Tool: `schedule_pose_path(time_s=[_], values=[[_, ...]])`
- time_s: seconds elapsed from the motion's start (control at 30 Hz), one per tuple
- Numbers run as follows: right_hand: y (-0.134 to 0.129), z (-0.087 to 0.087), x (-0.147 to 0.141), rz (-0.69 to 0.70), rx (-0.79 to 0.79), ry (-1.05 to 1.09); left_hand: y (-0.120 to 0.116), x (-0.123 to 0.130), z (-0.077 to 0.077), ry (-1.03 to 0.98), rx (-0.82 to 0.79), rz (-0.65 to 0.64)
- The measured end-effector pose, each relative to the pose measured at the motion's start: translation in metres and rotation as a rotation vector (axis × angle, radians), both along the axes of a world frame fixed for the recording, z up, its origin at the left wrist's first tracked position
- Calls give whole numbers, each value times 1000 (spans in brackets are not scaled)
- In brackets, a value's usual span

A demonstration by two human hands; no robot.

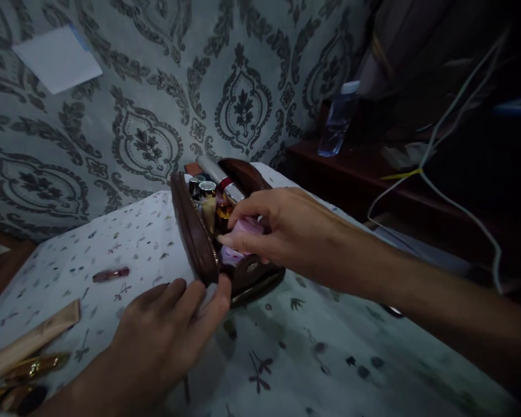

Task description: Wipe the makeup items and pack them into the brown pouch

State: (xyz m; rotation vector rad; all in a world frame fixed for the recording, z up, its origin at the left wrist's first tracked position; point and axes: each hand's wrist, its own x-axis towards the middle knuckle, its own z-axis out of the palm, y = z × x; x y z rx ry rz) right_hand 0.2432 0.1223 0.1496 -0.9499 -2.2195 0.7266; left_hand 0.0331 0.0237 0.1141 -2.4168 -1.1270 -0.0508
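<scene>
A brown zippered cosmetic bag [195, 231] lies unzipped on the patterned cloth, packed with make-up. My right hand [271, 229] reaches into it from the right, thumb and fingers closed around a small pink item [248, 227] whose kind I cannot make out. Against the bag's near left corner, my left hand [169, 324] has its fingers curled and its thumb side on the edge. Something pale shows between those fingers, too dim to name. A silver tube with a red band [219, 176] sticks up from the bag, beside silver-capped bottles [207, 189] and an amber bottle [224, 213].
On the cloth at left lie a small reddish tube [111, 274], a beige flat tube [35, 337] and a gold container [39, 366]. A water bottle [338, 119] stands on the dark red side table [304, 153], near a white cable [460, 202]. The patterned wall [156, 116] rises behind.
</scene>
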Motion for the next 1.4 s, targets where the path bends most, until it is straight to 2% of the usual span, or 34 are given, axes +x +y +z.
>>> schedule_pose_path(time_s=[0.1,0.23,0.43,0.53,0.7,0.9,1.07,1.2,1.4], values=[[5,10,3,103,-33,-132,3,2,-2,25,100,-57],[9,19,4,211,-14,-259,5,3,0,20,138,-66],[10,20,-12,147,-33,-332,10,3,1,-17,145,-107],[8,22,-18,162,18,-355,11,1,0,-39,138,-114],[3,26,-16,245,131,-399,10,-5,-2,-72,125,-132],[0,24,-13,197,159,-437,5,-15,-12,-115,64,-155],[-7,25,-11,176,171,-452,-13,-26,-20,-158,22,-121],[-11,25,-11,195,222,-464,-36,-41,-25,-187,-18,-42],[-5,10,-17,92,303,-401,-75,-74,-31,-279,-30,124]])
